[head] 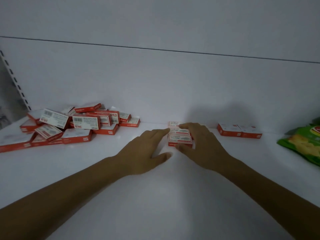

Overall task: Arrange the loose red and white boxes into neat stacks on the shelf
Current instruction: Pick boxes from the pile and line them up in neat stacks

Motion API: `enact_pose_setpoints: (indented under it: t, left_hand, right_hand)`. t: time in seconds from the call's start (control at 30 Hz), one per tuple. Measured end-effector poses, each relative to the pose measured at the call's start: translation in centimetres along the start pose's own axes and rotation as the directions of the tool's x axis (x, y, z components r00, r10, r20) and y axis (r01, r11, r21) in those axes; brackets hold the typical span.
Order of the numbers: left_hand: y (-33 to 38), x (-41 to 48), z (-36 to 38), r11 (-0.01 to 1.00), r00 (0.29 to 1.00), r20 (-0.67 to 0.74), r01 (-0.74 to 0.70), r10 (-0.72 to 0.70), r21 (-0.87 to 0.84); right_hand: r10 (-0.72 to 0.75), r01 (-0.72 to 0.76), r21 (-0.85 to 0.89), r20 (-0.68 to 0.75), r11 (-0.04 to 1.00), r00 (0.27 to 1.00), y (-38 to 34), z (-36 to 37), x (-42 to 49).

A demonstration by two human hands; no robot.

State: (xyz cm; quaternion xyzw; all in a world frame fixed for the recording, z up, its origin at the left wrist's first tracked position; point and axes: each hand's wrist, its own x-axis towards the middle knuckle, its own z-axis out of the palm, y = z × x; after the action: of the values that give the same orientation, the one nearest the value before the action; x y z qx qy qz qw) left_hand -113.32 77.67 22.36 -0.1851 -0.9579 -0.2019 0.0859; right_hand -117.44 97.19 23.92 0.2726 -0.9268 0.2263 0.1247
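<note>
Right hand grips a stack; pile boxes read "24/6".

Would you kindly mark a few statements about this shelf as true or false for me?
1. A jumbled pile of boxes lies at the left of the shelf. True.
2. The left hand lifts a box in the air. False: its straight fingers touch the middle boxes, which rest on the shelf.
3. The right hand grips the middle boxes. True.
4. The green packet lies on the pile. False: it lies at the far right, apart from the pile.
</note>
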Motion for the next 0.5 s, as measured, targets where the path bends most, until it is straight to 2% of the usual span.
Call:
enact_pose_setpoints:
  t: [0.17,0.33,0.5]
  left_hand:
    - [-3.2,-3.4,-3.2,0.961,0.997,-0.012,-0.069,0.075,0.268]
    - [-7.3,-8.3,-5.9,0.951,0.998,-0.064,-0.008,0.029,0.308]
    - [-11.4,-12.3,-8.3,0.954,0.999,-0.052,0.019,-0.004,0.298]
  right_hand:
    - [-0.084,0.087,-0.039,0.079,0.995,0.993,-3.5,1.0,1.8]
    - [-0.197,0.203,-0.041,0.113,0.978,0.974,-8.2,3.8,4.1]
    - [-0.310,0.308,0.046,0.019,0.950,0.951,-14.5,6.9,6.8]
